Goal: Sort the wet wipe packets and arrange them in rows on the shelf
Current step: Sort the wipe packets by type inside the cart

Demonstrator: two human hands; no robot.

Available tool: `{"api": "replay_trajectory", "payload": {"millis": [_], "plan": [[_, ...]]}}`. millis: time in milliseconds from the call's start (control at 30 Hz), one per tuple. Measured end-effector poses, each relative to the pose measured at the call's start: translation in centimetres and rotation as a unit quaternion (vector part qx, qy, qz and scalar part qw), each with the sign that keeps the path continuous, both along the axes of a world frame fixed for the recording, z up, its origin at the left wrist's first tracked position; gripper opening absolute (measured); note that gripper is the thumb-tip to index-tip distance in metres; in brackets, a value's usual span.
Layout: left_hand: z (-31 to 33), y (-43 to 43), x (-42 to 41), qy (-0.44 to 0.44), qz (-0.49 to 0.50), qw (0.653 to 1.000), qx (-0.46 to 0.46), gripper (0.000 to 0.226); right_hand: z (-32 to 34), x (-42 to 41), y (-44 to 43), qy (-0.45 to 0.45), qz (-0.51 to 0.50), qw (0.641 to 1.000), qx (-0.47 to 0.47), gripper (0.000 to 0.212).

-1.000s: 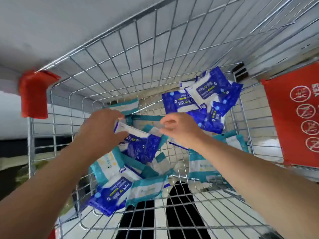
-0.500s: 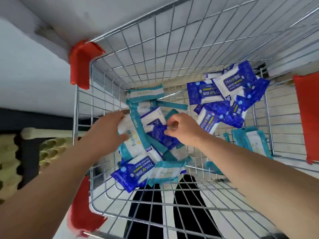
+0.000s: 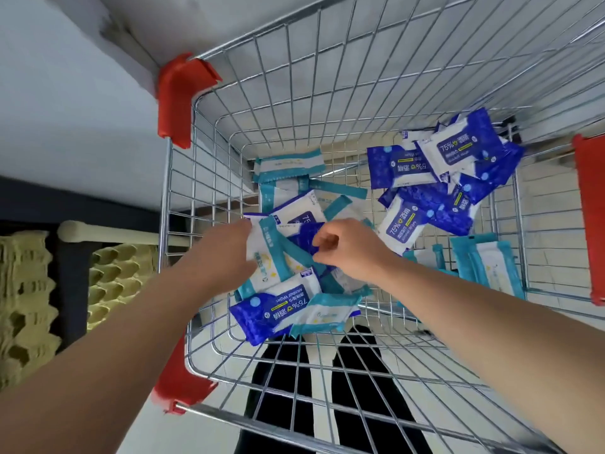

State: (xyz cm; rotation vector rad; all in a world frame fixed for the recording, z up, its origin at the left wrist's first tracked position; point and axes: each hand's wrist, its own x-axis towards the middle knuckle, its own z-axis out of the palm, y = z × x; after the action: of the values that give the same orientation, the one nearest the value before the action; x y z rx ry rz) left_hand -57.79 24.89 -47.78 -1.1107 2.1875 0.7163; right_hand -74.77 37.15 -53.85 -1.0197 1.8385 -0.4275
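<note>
A wire shopping cart (image 3: 235, 103) holds several wet wipe packets, some dark blue and some teal and white. A heap of blue packets (image 3: 445, 165) lies at the far right of the basket. Mixed packets are piled in the middle. My left hand (image 3: 222, 257) grips a teal and white packet (image 3: 266, 253) at its left side. My right hand (image 3: 350, 250) has its fingers curled, pinching a teal packet strip (image 3: 296, 253) above a blue packet (image 3: 306, 234). Another blue packet (image 3: 275, 309) lies nearest me.
Red plastic corner guards (image 3: 178, 99) mark the cart's corners. Stacked yellowish egg trays (image 3: 29, 290) stand left of the cart beneath a pale shelf (image 3: 75, 106). More teal packets (image 3: 487, 267) lie at the basket's right. Dark trouser legs show through the wire floor.
The view has swung so the cart sits further right and lower. Both hands have stayed in the middle pile, the left now on a teal and white packet, the right pinching beside it.
</note>
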Motion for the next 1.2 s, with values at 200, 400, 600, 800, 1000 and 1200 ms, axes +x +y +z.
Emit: {"api": "replay_trajectory", "payload": {"millis": [200,400,600,800,1000,1200], "plan": [[-1.0,0.7,-0.3,0.067,-0.057,0.994,-0.057,0.064,-0.4,0.0,1.1,-0.116,-0.03,0.992,0.032,0.03],[-1.3,0.6,-0.8,0.028,-0.051,0.998,-0.025,0.063,-1.0,-0.9,5.0,-0.072,0.097,0.985,0.126,0.029],[-1.1,1.1,-0.7,0.053,-0.097,0.993,-0.046,0.064,-1.5,0.4,5.7,-0.014,0.123,0.989,0.085,0.02],[-1.2,1.2,-1.5,0.034,-0.17,0.983,-0.058,0.056,-1.4,-1.8,5.4,-0.054,0.042,0.994,0.081,0.018],[-1.5,0.7,-1.7,0.008,-0.181,0.982,-0.054,0.053,-0.8,-5.7,5.0,-0.083,-0.211,0.973,0.051,0.018],[-0.2,-0.5,-2.2,0.04,-0.022,0.998,-0.04,0.053,-2.4,-5.5,2.5,-0.044,-0.286,0.957,0.031,0.015]]}}
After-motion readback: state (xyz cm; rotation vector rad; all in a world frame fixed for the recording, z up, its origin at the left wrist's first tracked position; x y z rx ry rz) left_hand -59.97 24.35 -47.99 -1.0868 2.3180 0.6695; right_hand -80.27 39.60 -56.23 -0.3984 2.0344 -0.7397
